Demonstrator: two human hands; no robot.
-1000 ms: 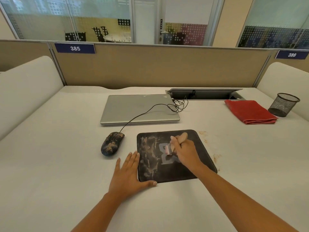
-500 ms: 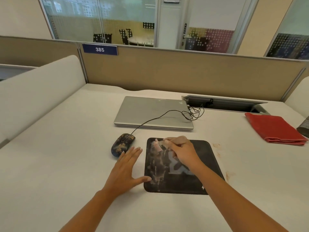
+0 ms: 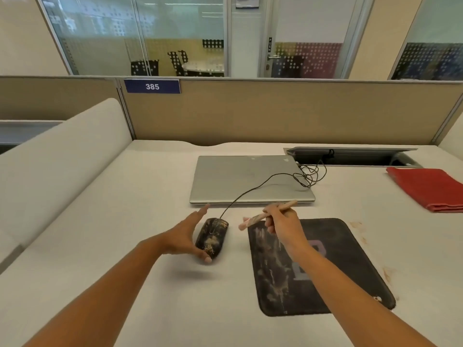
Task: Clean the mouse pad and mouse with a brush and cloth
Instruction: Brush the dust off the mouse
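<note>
Here the left hand [image 3: 186,236] is spread wide around the left side of the dirty black mouse [image 3: 212,237], with the thumb touching its near end. The right hand [image 3: 281,222] has its grip pinched on a thin brush [image 3: 265,214], which is held tilted above the far left corner of the black mouse pad [image 3: 345,259]; the pink bristles point toward the mouse. The pad lies on the white surface [image 3: 125,246] just right of the mouse and shows pale smears. A folded red cloth [image 3: 428,187] lies far right, well apart, and a closed silver laptop [image 3: 248,179] lies behind the mouse.
</note>
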